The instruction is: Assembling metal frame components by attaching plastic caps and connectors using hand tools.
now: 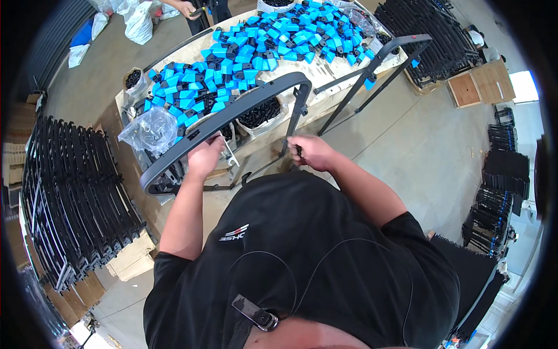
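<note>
Dark-grey bent-tube frame (224,116) stood at the wooden table's (334,72) near edge, its lower part largely hidden. The left hand's (205,158) grip was partly hidden, its state unclear; the right hand's (314,153) grip closed on a small dark object (299,151), mostly covered. Nearby, a white sack (273,127) held black parts (258,113); a clear plastic bag's (152,131) contents were indistinct.

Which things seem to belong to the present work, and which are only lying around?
Seemingly in the work: dark frame by left hand; small dark item in right hand; probably blue-black pieces.
Apparently lying around: white sacks; brown box; black frames at left.
</note>
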Tool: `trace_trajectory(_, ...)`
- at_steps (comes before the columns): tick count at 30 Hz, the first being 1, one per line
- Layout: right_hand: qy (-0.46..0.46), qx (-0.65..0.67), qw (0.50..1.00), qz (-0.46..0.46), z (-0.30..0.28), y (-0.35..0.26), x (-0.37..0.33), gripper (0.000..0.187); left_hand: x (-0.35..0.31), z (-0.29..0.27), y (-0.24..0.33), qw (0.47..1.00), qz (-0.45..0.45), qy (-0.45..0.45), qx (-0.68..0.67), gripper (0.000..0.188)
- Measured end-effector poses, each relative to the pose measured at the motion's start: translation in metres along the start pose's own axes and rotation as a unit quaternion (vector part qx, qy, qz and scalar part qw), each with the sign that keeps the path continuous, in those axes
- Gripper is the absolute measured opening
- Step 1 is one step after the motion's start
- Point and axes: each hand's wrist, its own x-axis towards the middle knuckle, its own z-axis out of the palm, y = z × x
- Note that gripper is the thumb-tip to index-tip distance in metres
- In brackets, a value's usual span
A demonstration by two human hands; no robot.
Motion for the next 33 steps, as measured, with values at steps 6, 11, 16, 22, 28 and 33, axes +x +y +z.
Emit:
trace_trajectory(6,-0.166,0.185,0.966,0.074,0.006,-0.041,0.006,0.032,-0.043,0.092,0.124,0.972,0.191,-0.102,0.091,0.037)
trace_trajectory(11,-0.216,0.161,0.958,0.094,-0.062,-0.049,0.024,0.028,-0.025,0.121,0.154,0.948,0.222,-0.106,0.204,0.040)
trace_trajectory(16,-0.151,0.134,0.979,0.026,-0.153,-0.044,0.042,0.021,-0.017,0.135,0.129,0.958,0.099,-0.093,0.251,0.037)
trace_trajectory(22,-0.138,0.077,0.987,0.021,-0.201,-0.081,0.110,0.032,-0.022,0.159,0.111,0.986,-0.065,-0.026,0.148,0.033)
trace_trajectory(28,0.100,-0.292,0.929,-0.205,-0.150,-0.152,0.213,0.056,-0.041,0.168,0.117,0.982,-0.113,0.048,0.143,0.031)
trace_trajectory(33,0.099,-0.359,0.912,-0.170,-0.112,-0.186,0.288,0.064,-0.078,0.175,0.127,0.959,-0.212,0.136,0.131,0.032)
